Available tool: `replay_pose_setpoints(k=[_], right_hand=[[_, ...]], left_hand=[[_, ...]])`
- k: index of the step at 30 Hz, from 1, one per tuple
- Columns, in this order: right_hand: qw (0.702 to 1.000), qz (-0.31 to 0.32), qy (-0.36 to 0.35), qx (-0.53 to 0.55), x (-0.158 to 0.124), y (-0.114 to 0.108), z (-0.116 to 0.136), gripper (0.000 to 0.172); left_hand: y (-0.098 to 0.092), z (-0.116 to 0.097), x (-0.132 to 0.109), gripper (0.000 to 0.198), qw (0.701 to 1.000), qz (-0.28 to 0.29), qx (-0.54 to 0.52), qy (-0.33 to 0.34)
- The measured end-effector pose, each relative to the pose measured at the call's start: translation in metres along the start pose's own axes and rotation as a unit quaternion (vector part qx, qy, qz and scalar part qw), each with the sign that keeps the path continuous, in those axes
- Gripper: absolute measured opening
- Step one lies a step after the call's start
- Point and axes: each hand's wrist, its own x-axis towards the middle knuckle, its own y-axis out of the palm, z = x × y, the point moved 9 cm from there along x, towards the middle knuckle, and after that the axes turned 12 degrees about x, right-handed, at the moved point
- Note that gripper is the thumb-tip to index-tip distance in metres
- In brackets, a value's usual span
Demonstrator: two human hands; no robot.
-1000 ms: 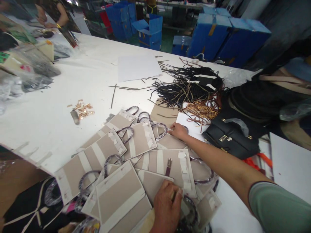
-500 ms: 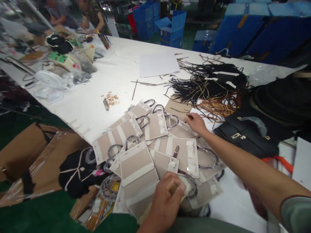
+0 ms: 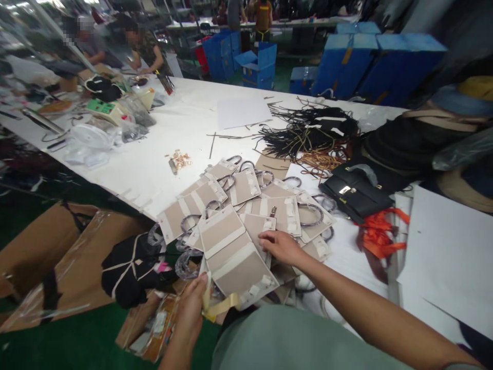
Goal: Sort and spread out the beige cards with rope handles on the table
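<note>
A heap of beige cards [image 3: 246, 221] with white tape strips and dark ring handles lies on the white table [image 3: 154, 159] near its front edge. My left hand [image 3: 191, 308] is closed around a strip of yellowish tape [image 3: 219, 307] at the table's edge, just under the nearest card [image 3: 234, 252]. My right hand [image 3: 279, 245] rests on the heap beside that card, fingers bent and touching the cards, nothing clearly held in it.
A black handbag [image 3: 352, 192] and orange straps [image 3: 379, 231] lie right of the heap, with a tangle of black and tan cords [image 3: 308, 136] behind. White sheets [image 3: 447, 257] sit far right. Cardboard boxes [image 3: 50, 257] stand below the table. Other people work at the far left.
My right hand has pulled back from the far side of the heap to its near part. My left hand has dropped to the table's edge with the tape strip. The view has shifted back.
</note>
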Motion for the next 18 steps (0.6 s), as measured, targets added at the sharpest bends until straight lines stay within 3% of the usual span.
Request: replay_pose_setpoints(k=[3, 8, 11, 13, 16, 18], right_hand=[[0.998, -0.018, 0.011, -0.059, -0.002, 0.011, 0.003, 0.035], [0.987, -0.076, 0.063, -0.129, -0.01, 0.044, 0.005, 0.042], [0.98, -0.126, -0.012, -0.154, -0.013, 0.063, 0.036, 0.041], [0.975, -0.127, -0.066, -0.173, -0.01, 0.073, 0.064, 0.043], [0.97, -0.067, -0.098, -0.213, 0.009, 0.083, 0.1, 0.044], [0.961, -0.029, -0.084, -0.261, 0.028, 0.083, 0.117, 0.043]], left_hand=[[0.017, 0.003, 0.012, 0.019, 0.998, 0.068, -0.004, -0.007], [0.02, 0.0, 0.023, 0.025, 0.991, 0.134, 0.024, -0.006], [0.015, -0.001, 0.022, 0.021, 0.985, 0.168, 0.01, -0.03], [0.013, 0.001, 0.016, 0.016, 0.979, 0.193, -0.025, -0.068], [0.017, 0.001, 0.005, 0.014, 0.964, 0.233, -0.066, -0.111], [0.021, -0.002, 0.0, 0.014, 0.957, 0.25, -0.082, -0.122]])
